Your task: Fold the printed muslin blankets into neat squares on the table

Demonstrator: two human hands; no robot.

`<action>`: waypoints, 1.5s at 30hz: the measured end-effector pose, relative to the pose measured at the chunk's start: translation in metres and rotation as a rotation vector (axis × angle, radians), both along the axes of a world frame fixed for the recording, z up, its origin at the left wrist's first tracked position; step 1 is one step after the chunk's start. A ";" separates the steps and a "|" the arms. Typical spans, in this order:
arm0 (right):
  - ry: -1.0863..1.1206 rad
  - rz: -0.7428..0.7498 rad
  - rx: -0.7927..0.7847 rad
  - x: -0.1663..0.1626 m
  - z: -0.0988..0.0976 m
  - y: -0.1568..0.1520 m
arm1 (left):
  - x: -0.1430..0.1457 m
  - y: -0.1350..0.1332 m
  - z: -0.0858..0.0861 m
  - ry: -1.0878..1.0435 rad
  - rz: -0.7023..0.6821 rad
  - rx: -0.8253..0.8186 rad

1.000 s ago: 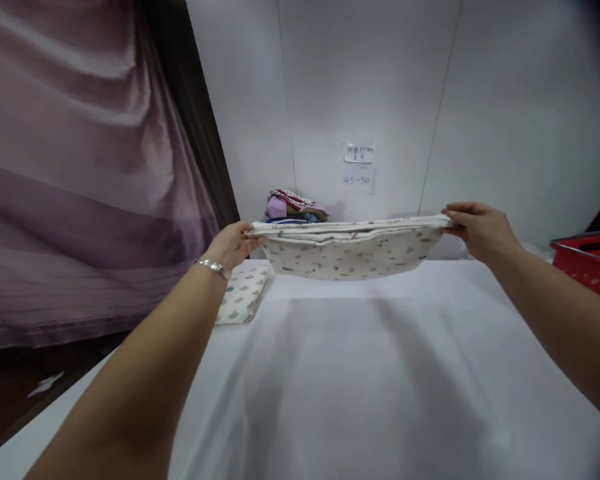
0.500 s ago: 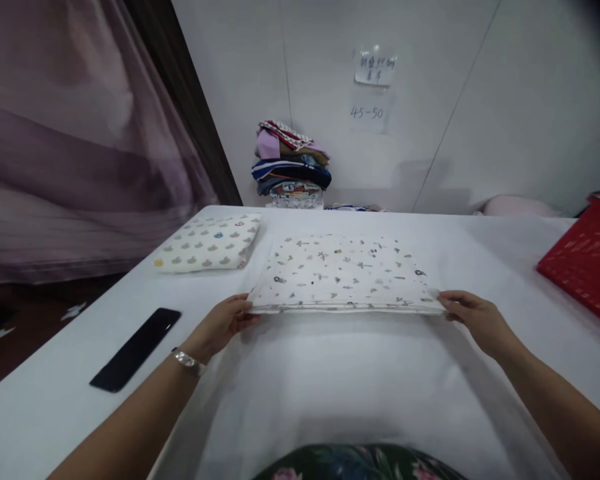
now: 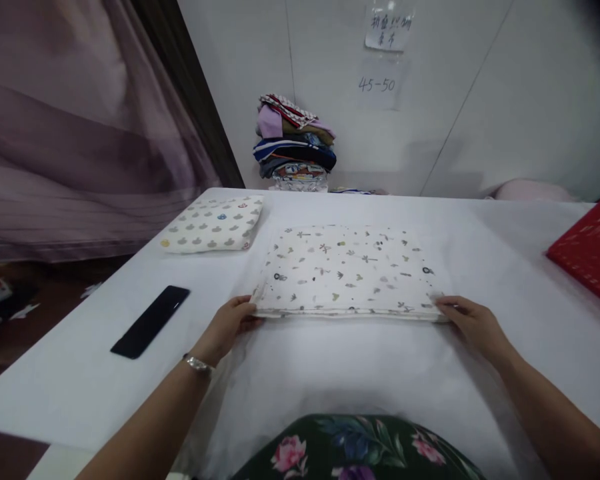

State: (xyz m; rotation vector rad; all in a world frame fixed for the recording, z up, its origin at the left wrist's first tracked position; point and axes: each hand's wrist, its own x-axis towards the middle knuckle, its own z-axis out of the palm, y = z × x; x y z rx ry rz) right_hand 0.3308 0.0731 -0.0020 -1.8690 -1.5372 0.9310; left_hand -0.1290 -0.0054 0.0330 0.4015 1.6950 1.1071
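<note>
A white cloth [image 3: 347,270] with small plant-like prints lies folded in a flat rectangle on the white table [image 3: 350,363]. Its near edge shows several layers. At the near left corner my left hand [image 3: 231,325] is closed, thumb on top and fingers under the layers. My right hand [image 3: 473,323] pinches the near right corner in the same way. Beyond the left hand rests another folded cloth [image 3: 213,223], cream with grey cloud-like shapes, touched by neither hand.
A black phone [image 3: 151,321] lies on the table's left side. Red folded fabric [image 3: 593,247] sits at the right edge. Behind the table stands a stack of folded textiles [image 3: 295,143] by the wall, under paper signs [image 3: 390,30]. A pinkish curtain [image 3: 80,133] hangs at left.
The view has tilted down slightly, showing more of the flowered green garment at the bottom. The cloth's near edge sits lower against the table, with both hands still at its corners.
</note>
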 end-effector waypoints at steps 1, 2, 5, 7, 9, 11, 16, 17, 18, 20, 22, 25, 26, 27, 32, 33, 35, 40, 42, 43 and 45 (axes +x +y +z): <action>-0.040 0.024 0.015 0.001 0.000 -0.001 | -0.001 0.000 -0.001 0.025 -0.015 0.003; -0.096 0.062 0.041 0.002 0.001 -0.001 | -0.002 -0.001 -0.002 0.055 -0.039 -0.003; -0.366 0.224 0.209 0.003 0.007 -0.007 | -0.005 -0.007 -0.001 0.273 -0.122 -0.038; -0.530 0.344 0.379 -0.005 0.010 -0.013 | -0.002 -0.013 0.001 0.593 -0.153 0.003; -0.574 0.504 0.517 -0.021 0.011 -0.019 | 0.009 -0.019 0.003 0.890 -0.209 0.157; -0.545 0.695 0.572 -0.042 0.010 -0.023 | 0.026 -0.021 0.002 1.012 -0.363 0.376; -0.521 0.909 0.654 -0.086 -0.002 -0.015 | 0.069 -0.003 -0.012 1.173 -0.928 0.674; -0.517 0.919 0.679 -0.090 -0.005 -0.011 | 0.073 0.003 -0.015 1.241 -0.985 0.686; -0.511 0.923 0.707 -0.092 -0.008 -0.008 | 0.075 0.008 -0.018 1.305 -1.015 0.695; -0.496 0.914 0.767 -0.093 -0.012 -0.001 | 0.075 0.019 -0.024 1.396 -1.039 0.710; -0.488 0.894 0.810 -0.093 -0.013 0.003 | 0.073 0.026 -0.027 1.440 -1.031 0.726; -0.493 0.865 0.838 -0.093 -0.008 0.004 | 0.071 0.033 -0.026 1.490 -0.992 0.749; -0.495 0.841 0.847 -0.094 -0.006 0.004 | 0.071 0.034 -0.025 1.517 -0.967 0.757; -0.499 0.807 0.859 -0.094 -0.004 0.003 | 0.072 0.035 -0.024 1.547 -0.941 0.765; -0.557 0.787 0.873 -0.097 -0.010 0.002 | 0.073 0.034 -0.025 1.644 -0.959 0.771; -0.561 0.823 0.859 -0.096 -0.013 0.002 | 0.072 0.032 -0.027 1.643 -0.985 0.763; -0.550 0.872 0.832 -0.095 -0.017 0.002 | 0.071 0.029 -0.030 1.627 -1.003 0.745; -0.527 0.880 0.797 -0.096 -0.013 -0.001 | 0.072 0.028 -0.033 1.549 -0.935 0.730; -0.547 0.857 0.777 -0.095 -0.011 -0.002 | 0.072 0.028 -0.031 1.506 -0.945 0.740; -0.557 0.849 0.769 -0.092 -0.010 -0.003 | 0.070 0.027 -0.030 1.483 -0.964 0.749; -0.572 0.842 0.769 -0.080 -0.011 -0.002 | 0.063 0.021 -0.027 1.450 -1.002 0.754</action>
